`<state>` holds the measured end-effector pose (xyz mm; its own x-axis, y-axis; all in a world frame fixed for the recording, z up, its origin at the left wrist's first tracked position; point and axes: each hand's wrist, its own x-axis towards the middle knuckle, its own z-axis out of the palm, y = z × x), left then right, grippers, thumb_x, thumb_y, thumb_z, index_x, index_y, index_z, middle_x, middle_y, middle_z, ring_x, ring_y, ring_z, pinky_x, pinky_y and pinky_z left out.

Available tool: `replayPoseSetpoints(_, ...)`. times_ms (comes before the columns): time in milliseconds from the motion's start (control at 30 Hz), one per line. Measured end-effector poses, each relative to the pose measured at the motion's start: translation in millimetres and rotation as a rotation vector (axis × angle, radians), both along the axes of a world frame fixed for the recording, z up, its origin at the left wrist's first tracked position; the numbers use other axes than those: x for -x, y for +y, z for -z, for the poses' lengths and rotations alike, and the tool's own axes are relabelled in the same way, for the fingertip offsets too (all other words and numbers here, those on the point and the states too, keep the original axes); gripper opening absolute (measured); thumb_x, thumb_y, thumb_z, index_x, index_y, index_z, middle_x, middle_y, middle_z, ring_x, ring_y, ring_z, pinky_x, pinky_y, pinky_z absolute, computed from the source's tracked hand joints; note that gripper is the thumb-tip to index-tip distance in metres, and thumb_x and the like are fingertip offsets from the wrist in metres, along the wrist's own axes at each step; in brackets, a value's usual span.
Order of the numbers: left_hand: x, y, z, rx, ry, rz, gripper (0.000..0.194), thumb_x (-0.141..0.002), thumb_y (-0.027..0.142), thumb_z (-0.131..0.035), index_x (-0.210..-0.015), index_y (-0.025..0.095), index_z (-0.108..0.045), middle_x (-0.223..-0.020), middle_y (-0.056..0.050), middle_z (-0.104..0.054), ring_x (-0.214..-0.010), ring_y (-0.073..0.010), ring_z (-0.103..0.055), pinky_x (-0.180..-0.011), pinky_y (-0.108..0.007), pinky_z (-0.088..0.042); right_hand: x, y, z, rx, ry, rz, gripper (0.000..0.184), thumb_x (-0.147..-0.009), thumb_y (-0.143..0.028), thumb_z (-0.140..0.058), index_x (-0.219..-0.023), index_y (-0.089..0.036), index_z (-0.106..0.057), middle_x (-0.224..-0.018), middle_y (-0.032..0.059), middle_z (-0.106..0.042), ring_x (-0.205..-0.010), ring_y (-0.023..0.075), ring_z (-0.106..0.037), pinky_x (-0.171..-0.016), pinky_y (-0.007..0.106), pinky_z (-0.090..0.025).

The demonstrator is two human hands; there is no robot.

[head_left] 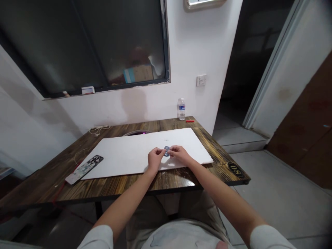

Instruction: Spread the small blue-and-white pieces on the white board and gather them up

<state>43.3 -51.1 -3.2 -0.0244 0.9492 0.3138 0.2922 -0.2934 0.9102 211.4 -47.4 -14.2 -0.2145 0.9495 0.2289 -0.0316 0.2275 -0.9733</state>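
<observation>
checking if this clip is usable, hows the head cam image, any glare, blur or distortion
In the head view, the wide lens slants the door frame and stretches the forearms; glare shines off the varnished wooden table near its front edge; the dark window shows reflections; the small blue object between the left hand and right hand is too small to read clearly.

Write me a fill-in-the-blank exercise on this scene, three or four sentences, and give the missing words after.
The left hand and right hand pinch a small ____ folded item between them.
Below the hands lies a large ____ board on a wooden table.
A plastic water bottle stands ____ at the table's far edge.
A patterned phone case lies to the ____ of the hands.

Missing words: blue, white, upright, left.
</observation>
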Motion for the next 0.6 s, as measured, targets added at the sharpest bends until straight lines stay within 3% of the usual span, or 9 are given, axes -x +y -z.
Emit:
replayPoseSetpoints(200,-1,29,-6.2,-0.025,0.119,0.041,0.026,-0.079,0.044,-0.065,-0.077,0.018,-0.066,-0.079,-0.005,-0.072,-0.075,-0.0188,-0.065,-0.070,-0.029,-0.051,-2,5,1.6,0.028,0.077,0.208,0.033,-0.066,-0.049,-0.072,-0.065,-0.018,-0.061,-0.056,-0.0016,-0.059,-0.051,0.0122,-0.052,-0.058,0.027,-0.043)
replayPoseSetpoints(300,-4,58,-8.7,-0.086,0.299,0.057,0.017,-0.083,0.030,-0.061,-0.089,0.017,-0.069,-0.093,-0.007,-0.073,-0.087,-0.0208,-0.066,-0.080,-0.033,-0.051,-5,10,3.8,0.064,0.122,0.307,0.033,-0.063,-0.049,-0.072,-0.065,-0.018,-0.061,-0.059,0.0000,-0.062,-0.050,0.0121,-0.052,-0.056,0.027,-0.044)
replayPoseSetpoints(467,-12,100,-7.2,-0.169,0.677,0.146,0.030,-0.084,0.018,-0.056,-0.112,0.017,-0.068,-0.125,-0.012,-0.066,-0.118,-0.0253,-0.057,-0.101,-0.039,-0.042,-7,16,8.6,0.093,0.150,0.336,0.031,-0.063,-0.048,-0.071,-0.065,-0.019,-0.061,-0.063,0.0012,-0.064,-0.051,0.0122,-0.052,-0.054,0.027,-0.044)
replayPoseSetpoints(600,-17,116,-7.7,-0.169,0.886,0.214,0.023,-0.083,0.018,-0.056,-0.099,0.017,-0.073,-0.112,-0.012,-0.071,-0.107,-0.0257,-0.060,-0.096,-0.036,-0.042,-7,18,11.0,0.076,0.140,0.329,0.030,-0.065,-0.047,-0.069,-0.066,-0.019,-0.061,-0.063,0.0011,-0.064,-0.051,0.0125,-0.054,-0.055,0.027,-0.045)
